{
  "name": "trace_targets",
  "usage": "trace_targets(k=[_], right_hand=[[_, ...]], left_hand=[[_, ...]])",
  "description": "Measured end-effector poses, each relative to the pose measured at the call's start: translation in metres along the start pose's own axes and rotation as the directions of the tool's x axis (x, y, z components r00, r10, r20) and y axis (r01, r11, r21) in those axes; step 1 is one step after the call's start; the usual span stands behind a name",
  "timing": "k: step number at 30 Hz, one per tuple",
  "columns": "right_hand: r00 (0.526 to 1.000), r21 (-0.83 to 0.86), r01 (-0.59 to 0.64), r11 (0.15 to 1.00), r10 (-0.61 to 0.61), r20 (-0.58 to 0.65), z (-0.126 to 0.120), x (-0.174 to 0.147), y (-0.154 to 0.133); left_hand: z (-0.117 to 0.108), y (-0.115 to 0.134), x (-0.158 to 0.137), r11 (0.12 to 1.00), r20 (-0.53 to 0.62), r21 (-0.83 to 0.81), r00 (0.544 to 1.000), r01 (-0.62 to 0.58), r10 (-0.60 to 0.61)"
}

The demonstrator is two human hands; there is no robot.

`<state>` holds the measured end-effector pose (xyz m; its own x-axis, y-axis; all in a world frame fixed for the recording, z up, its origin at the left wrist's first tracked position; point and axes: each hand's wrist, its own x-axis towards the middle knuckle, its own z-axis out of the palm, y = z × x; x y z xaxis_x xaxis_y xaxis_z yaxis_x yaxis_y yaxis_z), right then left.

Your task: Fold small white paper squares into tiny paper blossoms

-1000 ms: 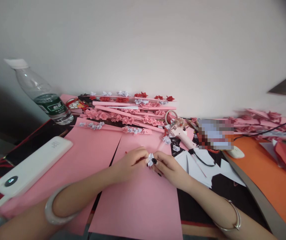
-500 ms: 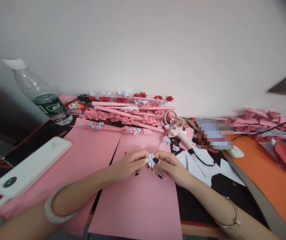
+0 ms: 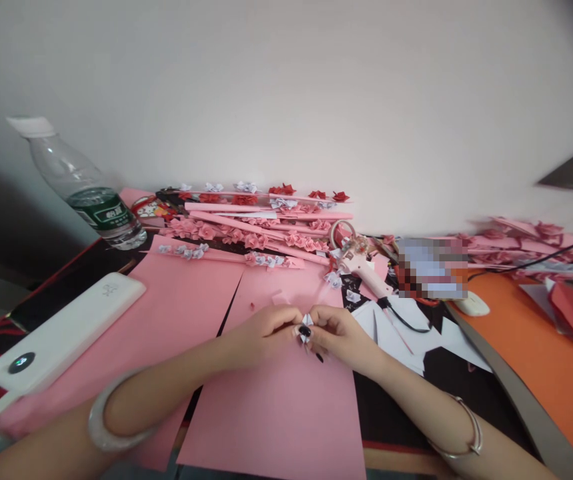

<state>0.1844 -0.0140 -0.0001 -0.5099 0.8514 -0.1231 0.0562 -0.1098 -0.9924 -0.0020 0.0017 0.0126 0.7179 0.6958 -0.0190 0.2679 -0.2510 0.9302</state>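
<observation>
A small folded white paper piece (image 3: pixel 307 320) is pinched between both hands, over a pink paper sheet (image 3: pixel 276 413). My left hand (image 3: pixel 273 333) grips it from the left, thumb and fingers closed. On the other side, my right hand (image 3: pixel 339 333) is closed on the same piece, its dark-nailed thumb pressed across the front. The thumbs hide much of the paper, so its full shape cannot be made out.
Behind lie pink stems with paper flowers (image 3: pixel 246 237). A pink glue gun (image 3: pixel 363 267) rests near white paper pieces (image 3: pixel 406 327). At left are a water bottle (image 3: pixel 101 207) and a white power bank (image 3: pixel 71 330). A mouse (image 3: pixel 471 305) sits on an orange surface (image 3: pixel 551 353).
My thumbs have come together over the folded paper and cover more of it. The piece looks turned, a pointed tip now upward. My left hand's fingers have curled in.
</observation>
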Motion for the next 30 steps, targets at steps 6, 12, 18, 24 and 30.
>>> trace_targets(k=[6,12,18,24,30], right_hand=[[0.999,0.019,-0.028,0.999,0.027,0.033,-0.0037,0.0007,-0.0004],[0.997,0.052,-0.023,0.998,0.020,0.074,-0.0064,0.0012,0.0020],[0.997,0.074,0.009,0.997,-0.015,0.080,-0.0050,0.0008,0.0023],[0.996,0.070,0.034,0.997,-0.039,0.078,-0.0042,-0.0001,0.0050],[0.999,-0.016,0.046,0.999,-0.046,0.027,-0.0010,-0.0017,0.0027]], left_hand=[[-0.0017,-0.0005,-0.0016,0.992,0.059,-0.048,0.991,0.119,-0.117],[-0.0010,-0.0053,-0.0015,0.980,0.092,-0.130,0.986,0.152,-0.141],[-0.0007,-0.0052,-0.0020,0.980,0.085,-0.142,0.988,0.138,-0.126],[-0.0008,-0.0048,-0.0020,0.977,0.085,-0.165,0.989,0.131,-0.118],[0.0007,-0.0046,-0.0005,0.969,0.080,-0.198,0.988,0.149,-0.135]])
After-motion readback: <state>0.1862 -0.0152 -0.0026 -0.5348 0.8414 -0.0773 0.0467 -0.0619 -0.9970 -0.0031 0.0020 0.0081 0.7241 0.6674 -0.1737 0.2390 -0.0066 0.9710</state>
